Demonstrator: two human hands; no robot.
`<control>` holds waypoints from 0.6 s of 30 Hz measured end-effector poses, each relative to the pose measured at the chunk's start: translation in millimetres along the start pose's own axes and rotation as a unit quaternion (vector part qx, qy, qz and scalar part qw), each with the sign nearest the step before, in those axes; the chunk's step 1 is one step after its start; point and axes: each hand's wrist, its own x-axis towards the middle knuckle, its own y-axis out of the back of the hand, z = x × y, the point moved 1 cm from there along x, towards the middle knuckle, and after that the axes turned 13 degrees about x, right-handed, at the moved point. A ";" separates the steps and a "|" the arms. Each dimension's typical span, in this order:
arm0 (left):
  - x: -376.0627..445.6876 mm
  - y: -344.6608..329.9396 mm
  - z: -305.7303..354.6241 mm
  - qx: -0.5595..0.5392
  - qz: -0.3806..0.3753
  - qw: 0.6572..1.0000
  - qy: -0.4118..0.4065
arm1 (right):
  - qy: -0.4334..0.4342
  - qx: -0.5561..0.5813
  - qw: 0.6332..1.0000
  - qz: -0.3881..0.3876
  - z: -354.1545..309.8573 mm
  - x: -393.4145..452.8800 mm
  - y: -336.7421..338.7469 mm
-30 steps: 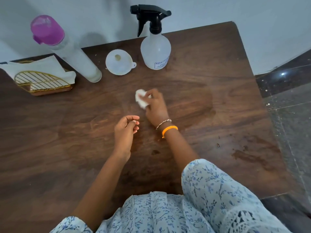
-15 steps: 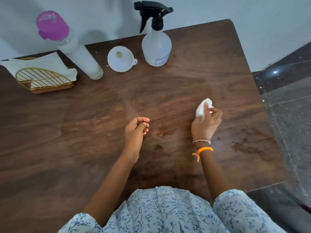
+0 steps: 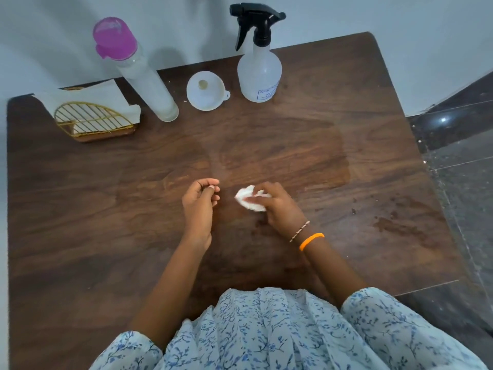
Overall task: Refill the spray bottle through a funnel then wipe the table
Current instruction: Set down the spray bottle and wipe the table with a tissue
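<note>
Half the tissue point(image 3: 250, 201) sits under the right hand point(image 3: 277, 206).

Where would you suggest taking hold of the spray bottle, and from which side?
Probably the narrow neck of the spray bottle, just under its black trigger head, reached from the right. It stands upright, the funnel sits close on its left, and the round body is wide.

A crumpled white tissue point(image 3: 250, 201) is pressed onto the brown surface point(image 3: 346, 209) by the right hand point(image 3: 277, 206), near the middle. The left hand point(image 3: 199, 206) is held just beside it, loosely curled. A spray bottle point(image 3: 259, 68), funnel point(image 3: 205, 91) and pink-capped bottle point(image 3: 138, 73) are stood along the far edge.
</note>
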 end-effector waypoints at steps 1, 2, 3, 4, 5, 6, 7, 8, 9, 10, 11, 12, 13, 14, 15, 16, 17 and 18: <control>-2.6 -2.7 0.3 0.012 -0.028 1.000 0.002 | -0.021 -0.019 0.999 0.042 8.6 -0.9 12.8; -5.7 -5.5 0.2 0.029 -0.060 0.998 0.005 | -0.049 -0.038 0.994 0.090 16.7 -2.9 24.3; -8.9 -8.4 -0.2 0.045 -0.091 0.995 0.006 | -0.080 -0.055 0.986 0.135 23.0 -6.0 34.2; -12.4 -10.7 -1.0 0.057 -0.114 0.992 0.005 | -0.111 -0.063 0.976 0.175 27.4 -10.0 41.9; -16.5 -12.4 -1.5 0.065 -0.129 0.989 0.003 | -0.142 -0.062 0.966 0.208 28.0 -14.5 47.3; -20.5 -13.0 -2.2 0.071 -0.138 0.988 -0.001 | -0.174 -0.058 0.954 0.236 25.0 -19.1 49.9; -24.3 -12.6 -3.1 0.076 -0.143 0.987 -0.006 | -0.201 -0.057 0.944 0.254 20.0 -24.0 49.1; -28.4 -11.0 -4.4 0.082 -0.147 0.986 -0.012 | -0.220 -0.062 0.938 0.261 13.3 -29.0 45.1; -32.3 -8.4 -5.9 0.087 -0.149 0.985 -0.018 | -0.231 -0.070 0.936 0.258 5.2 -33.8 38.9; -36.1 -5.4 -7.3 0.089 -0.149 0.985 -0.022 | -0.231 -0.078 0.938 0.248 -2.3 -37.6 31.7; -39.3 -2.0 -8.6 0.089 -0.146 0.985 -0.025 | -0.225 -0.084 0.943 0.232 -8.5 -40.4 23.4; -42.2 1.3 -9.6 0.090 -0.141 0.986 -0.026 | -0.218 -0.087 0.948 0.214 -14.9 -42.5 15.3; -45.0 4.5 -10.6 0.090 -0.135 0.986 -0.027 | -0.209 -0.089 0.954 0.194 -21.2 -44.0 7.6; -47.9 7.4 -11.7 0.090 -0.130 0.987 -0.027 | -0.201 -0.087 0.961 0.171 -26.4 -45.3 -0.4; -50.9 10.0 -13.3 0.090 -0.127 0.987 -0.028 | -0.190 -0.083 0.967 0.149 -30.3 -46.2 -7.9; -54.0 12.2 -15.4 0.090 -0.126 0.988 -0.029 | -0.179 -0.076 0.972 0.132 -33.9 -46.8 -14.0; -57.4 14.0 -18.1 0.090 -0.125 0.988 -0.029 | -0.169 -0.070 0.976 0.118 -37.0 -47.5 -18.8; -61.3 15.3 -21.0 0.090 -0.125 0.988 -0.028 | -0.160 -0.061 0.980 0.099 -41.2 -48.3 -22.1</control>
